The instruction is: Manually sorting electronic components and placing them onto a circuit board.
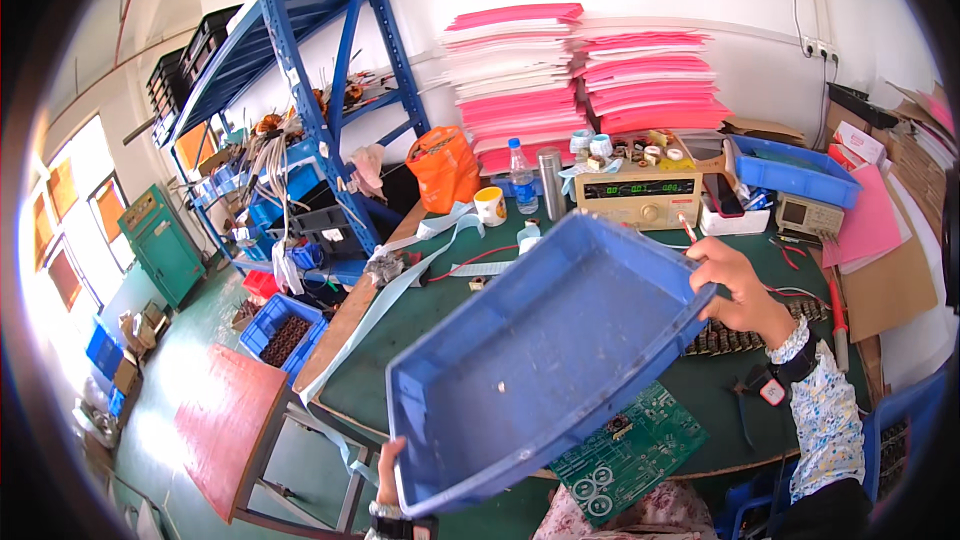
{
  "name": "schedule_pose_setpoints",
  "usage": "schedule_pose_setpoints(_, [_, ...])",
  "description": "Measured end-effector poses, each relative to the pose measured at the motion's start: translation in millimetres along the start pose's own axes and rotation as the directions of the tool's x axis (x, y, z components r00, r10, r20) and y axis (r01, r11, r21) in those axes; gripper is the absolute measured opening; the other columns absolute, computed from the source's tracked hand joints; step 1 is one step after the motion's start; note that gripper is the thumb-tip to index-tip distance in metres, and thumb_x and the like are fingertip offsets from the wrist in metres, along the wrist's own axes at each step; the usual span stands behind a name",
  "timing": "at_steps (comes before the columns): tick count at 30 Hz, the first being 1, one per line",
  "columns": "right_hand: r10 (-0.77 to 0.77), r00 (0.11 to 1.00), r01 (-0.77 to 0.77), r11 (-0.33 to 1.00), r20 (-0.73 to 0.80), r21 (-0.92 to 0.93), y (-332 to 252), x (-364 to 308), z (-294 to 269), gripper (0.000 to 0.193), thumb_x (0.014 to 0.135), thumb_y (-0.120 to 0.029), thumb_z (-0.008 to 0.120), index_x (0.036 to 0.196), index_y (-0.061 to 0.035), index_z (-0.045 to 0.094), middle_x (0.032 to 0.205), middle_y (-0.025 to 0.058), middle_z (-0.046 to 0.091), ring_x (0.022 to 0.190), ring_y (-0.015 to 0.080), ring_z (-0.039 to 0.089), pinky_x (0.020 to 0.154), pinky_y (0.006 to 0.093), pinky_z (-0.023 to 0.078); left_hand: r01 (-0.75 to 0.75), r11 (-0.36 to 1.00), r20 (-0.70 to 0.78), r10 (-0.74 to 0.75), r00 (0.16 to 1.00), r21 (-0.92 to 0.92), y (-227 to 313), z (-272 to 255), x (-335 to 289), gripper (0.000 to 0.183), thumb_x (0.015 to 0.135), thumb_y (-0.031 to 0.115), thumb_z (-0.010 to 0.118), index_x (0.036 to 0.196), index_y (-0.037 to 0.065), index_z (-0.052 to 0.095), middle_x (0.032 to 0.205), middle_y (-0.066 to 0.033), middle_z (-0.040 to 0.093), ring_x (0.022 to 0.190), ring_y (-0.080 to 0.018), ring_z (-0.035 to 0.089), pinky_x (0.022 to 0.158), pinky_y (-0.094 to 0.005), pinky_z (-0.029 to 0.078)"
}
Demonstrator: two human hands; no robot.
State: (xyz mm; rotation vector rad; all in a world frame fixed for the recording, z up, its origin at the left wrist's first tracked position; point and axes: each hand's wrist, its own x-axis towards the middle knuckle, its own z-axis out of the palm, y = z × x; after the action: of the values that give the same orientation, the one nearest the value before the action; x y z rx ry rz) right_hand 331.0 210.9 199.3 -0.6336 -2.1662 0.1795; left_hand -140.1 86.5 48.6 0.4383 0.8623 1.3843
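A shallow blue plastic tray (560, 330) is held up and tilted over the front of the workbench, with a small pale bit lying on its bottom. My right hand (738, 288) grips its upper right corner, fingers over the rim. At the lower left corner my left hand (391, 470) holds the edge; only part of its fingers shows. Beneath the tray a green circuit board (635, 450) sticks out over the bench edge, partly covered. A row of small components (750, 336) lies on the green mat behind my right wrist, and blue-handled pliers (743, 410) are nearer.
At the back stand a bench power supply (640, 202), a steel flask (551, 185), a water bottle (522, 180), a yellow-white mug (490, 206) and an orange bag (441, 170). Another blue tray (790, 172) sits at the back right. A blue shelf (305, 70) rises at the left.
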Motion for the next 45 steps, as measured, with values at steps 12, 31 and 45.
schedule_pose_setpoints(12, [0.213,0.97,-0.212,0.977,0.116,-0.024,-40.3,-0.5,89.4,0.042,0.075,-0.014,0.07,0.112,-0.0048,0.053,0.112,0.0129,0.055,0.099,0.0309,0.053,0.087,0.0391,0.043,-0.482,0.876,-0.367,0.459,0.809,0.033,-8.0,-122.4,-31.1,0.048,0.078,0.041,0.057,0.109,0.004,0.055,0.11,-0.0079,0.059,0.097,-0.0235,0.058,0.086,-0.0359,0.045])
schedule_pose_setpoints(31, [0.496,0.868,-0.481,0.853,0.027,-0.202,-47.0,-134.5,180.0,0.039,0.072,-0.013,0.071,0.108,-0.0096,0.055,0.099,0.0106,0.053,0.09,0.0303,0.052,0.076,0.0388,0.047,-0.471,0.764,-0.482,0.644,0.593,0.441,-2.3,-128.8,17.5,0.088,0.082,0.052,0.06,0.144,0.021,0.006,0.149,-0.0077,0.009,0.132,-0.0342,0.017,0.102,-0.0564,0.027])
schedule_pose_setpoints(45, [0.767,0.641,-0.676,0.587,0.038,-0.446,-48.9,-174.1,63.3,0.057,0.071,-0.002,0.068,0.123,-0.0082,0.044,0.108,0.013,0.05,0.1,0.0336,0.048,0.086,0.0416,0.043,0.244,0.89,0.29,-0.369,0.883,0.386,-188.1,55.1,-29.2,0.033,0.094,0.009,0.048,0.123,-0.004,0.044,0.115,-0.0103,0.057,0.1,-0.0148,0.057,0.085,-0.0295,0.047])
